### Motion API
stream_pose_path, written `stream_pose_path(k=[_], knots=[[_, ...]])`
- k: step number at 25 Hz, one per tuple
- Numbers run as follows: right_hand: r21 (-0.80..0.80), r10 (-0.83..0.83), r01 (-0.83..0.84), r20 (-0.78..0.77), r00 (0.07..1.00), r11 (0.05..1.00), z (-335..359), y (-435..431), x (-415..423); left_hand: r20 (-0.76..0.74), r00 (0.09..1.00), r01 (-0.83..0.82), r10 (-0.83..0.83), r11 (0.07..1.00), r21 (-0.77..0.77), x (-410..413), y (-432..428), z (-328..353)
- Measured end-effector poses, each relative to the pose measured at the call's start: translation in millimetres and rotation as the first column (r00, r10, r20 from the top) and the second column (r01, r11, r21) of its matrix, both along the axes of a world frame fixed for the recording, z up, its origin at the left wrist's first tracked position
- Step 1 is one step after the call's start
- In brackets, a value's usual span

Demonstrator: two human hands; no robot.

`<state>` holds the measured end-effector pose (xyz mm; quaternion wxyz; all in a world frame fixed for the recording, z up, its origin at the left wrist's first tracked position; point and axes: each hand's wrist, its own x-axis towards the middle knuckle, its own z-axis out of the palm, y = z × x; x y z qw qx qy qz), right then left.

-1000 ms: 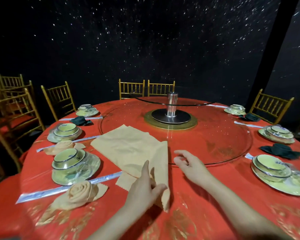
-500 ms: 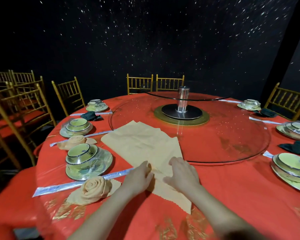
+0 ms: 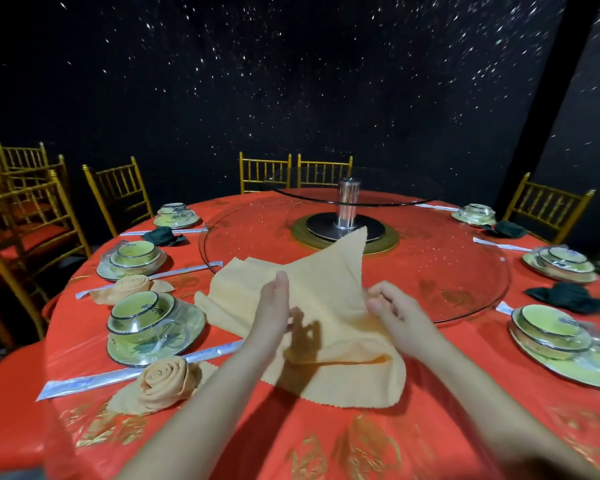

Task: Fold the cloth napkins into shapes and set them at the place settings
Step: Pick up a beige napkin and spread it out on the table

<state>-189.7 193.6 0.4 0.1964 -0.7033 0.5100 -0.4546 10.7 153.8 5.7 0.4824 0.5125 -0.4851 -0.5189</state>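
A peach cloth napkin [image 3: 329, 306] lies on the red tablecloth [image 3: 291, 441] in front of me, its far corner raised in a peak over the glass turntable's edge. My left hand [image 3: 274, 306] is at the napkin's left side, thumb up, blurred fingertips against the cloth. My right hand [image 3: 392, 306] pinches a fold on the napkin's right side with curled fingers. Two peach napkins rolled into roses, a near rose [image 3: 163, 379] and a farther rose [image 3: 132, 285], lie beside the left place settings.
Plastic-wrapped bowl-and-plate sets stand at the left [image 3: 146, 327] and right [image 3: 555, 337], with wrapped chopsticks [image 3: 136, 374] beside them. Dark green napkins [image 3: 568, 296] lie by other settings. A glass turntable [image 3: 447, 271] fills the table's centre. Gold chairs [image 3: 118, 192] ring the table.
Both hands were pressing the napkin flat on the table; now they have raised it, so its far corner stands up. The camera has moved closer.
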Motion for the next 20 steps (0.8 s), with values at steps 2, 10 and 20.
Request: stream_pose_path(k=[2, 10, 20], knots=[[0.085, 0.135, -0.123, -0.161, 0.978, 0.989, -4.8, 14.2, 18.5, -0.200, 0.980, 0.021, 0.016, 0.983, 0.181, 11.3, -7.9, 26.3], [0.231, 0.388, -0.315, -0.455, 0.801, 0.921, -33.3, 39.6, 47.9, 0.536, 0.843, 0.008, -0.043, 0.998, 0.067, 44.0, -14.3, 5.2], [0.186, -0.258, 0.276, -0.114, 0.959, 0.943, -62.6, -7.0, 12.6, 0.745, 0.546, -0.087, 0.383, 0.911, -0.404, 137.8, 49.3, -22.0]])
